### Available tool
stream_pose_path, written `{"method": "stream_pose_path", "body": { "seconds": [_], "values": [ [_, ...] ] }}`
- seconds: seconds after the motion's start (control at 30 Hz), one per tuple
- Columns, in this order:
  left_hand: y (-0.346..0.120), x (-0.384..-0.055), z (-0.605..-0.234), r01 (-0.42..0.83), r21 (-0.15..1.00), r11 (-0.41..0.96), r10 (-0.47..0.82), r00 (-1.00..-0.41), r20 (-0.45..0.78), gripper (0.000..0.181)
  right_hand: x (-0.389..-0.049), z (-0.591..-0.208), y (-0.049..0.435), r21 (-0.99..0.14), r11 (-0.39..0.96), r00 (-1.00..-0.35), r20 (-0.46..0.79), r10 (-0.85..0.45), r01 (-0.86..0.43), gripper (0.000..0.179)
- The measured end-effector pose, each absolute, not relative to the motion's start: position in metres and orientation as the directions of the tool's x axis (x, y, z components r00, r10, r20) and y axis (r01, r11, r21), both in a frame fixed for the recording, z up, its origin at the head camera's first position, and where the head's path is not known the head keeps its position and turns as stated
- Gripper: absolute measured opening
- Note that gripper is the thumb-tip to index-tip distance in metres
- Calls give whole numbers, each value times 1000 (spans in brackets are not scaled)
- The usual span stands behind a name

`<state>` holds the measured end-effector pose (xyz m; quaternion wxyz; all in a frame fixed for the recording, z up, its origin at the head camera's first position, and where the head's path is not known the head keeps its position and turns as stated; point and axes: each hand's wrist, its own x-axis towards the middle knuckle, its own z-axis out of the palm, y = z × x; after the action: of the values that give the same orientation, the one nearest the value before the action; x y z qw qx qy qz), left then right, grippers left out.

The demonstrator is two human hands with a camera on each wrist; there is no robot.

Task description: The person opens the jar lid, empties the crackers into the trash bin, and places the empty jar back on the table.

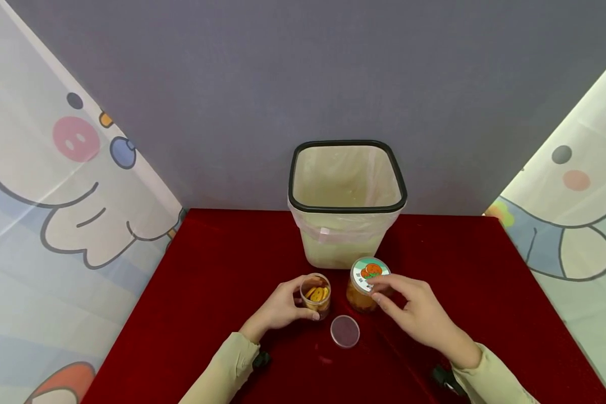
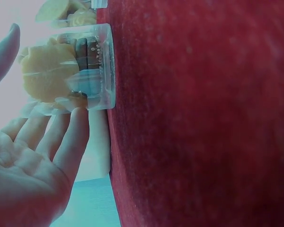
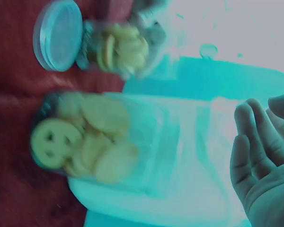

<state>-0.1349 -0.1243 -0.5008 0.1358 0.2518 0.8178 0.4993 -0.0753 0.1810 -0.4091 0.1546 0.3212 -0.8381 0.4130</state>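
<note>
My left hand (image 1: 281, 306) holds a small clear jar (image 1: 323, 307) of biscuits, thumb at its near side and fingers round the far side. The jar is uncovered, and its base stands on the red cloth in the left wrist view. My right hand (image 1: 418, 306) hovers over a larger clear jar (image 1: 362, 300) of round biscuits, the fingertips overlapping the edge of its green and white lid (image 1: 362, 268). In the right wrist view those fingers (image 3: 255, 137) are apart from the larger jar and nothing shows between them. Between the hands lies a loose round lid (image 1: 345, 331).
A cream bin (image 1: 340, 247) with a black rim and a plastic liner stands just behind the jars. Dark red cloth (image 1: 222, 252) covers the table. A grey wall (image 1: 222, 101) rises behind, and cartoon-print curtains (image 1: 81, 213) hang on both sides.
</note>
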Motion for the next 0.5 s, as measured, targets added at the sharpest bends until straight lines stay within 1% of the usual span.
{"method": "stream_pose_path", "body": {
  "seconds": [0.2, 0.5],
  "values": [
    [-124, -135, -501, 272, 888, 371, 545, -838, 29, 70, -93, -393, 192, -541, 549, -763, 544, -350, -637, 44],
    [-125, -134, -502, 276, 887, 370, 547, -837, 32, 69, -119, -373, 200, -538, 591, -772, 584, -252, -600, 57]
  ]
}}
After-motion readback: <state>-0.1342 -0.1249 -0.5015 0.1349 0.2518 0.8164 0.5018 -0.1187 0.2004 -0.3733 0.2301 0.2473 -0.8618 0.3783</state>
